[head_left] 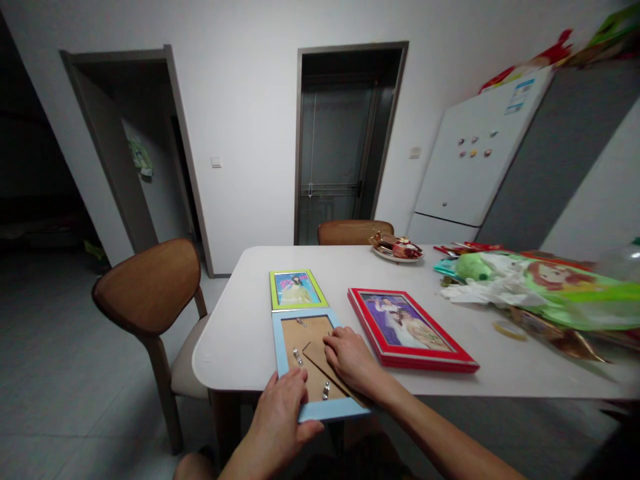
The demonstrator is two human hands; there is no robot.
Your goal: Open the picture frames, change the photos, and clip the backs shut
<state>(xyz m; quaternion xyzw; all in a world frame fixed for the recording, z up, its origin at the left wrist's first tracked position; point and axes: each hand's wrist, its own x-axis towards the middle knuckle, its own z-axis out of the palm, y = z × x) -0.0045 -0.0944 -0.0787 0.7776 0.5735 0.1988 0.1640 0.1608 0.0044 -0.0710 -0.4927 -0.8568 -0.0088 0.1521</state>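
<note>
A light-blue picture frame [281,347] lies face down at the table's near edge, its brown backing board [315,333] facing up. Metal turn clips [297,357] sit around the board, and its stand leg makes a dark slanted line across it. My left hand [283,410] grips the frame's near left corner, thumb at the front edge. With curled fingers, my right hand [353,357] presses at the right side of the board; its fingertips hide what they pinch. Touching the far end is a yellow-green frame [297,290] with a picture of a figure in a dress.
Right of my hands lies a stack of red picture frames [410,327]. Farther right are a green plastic bag [575,293], crumpled white tissue [495,287] and a tape roll [510,330]. A plate [397,255] stands at the table's far side. One chair [150,287] is at left.
</note>
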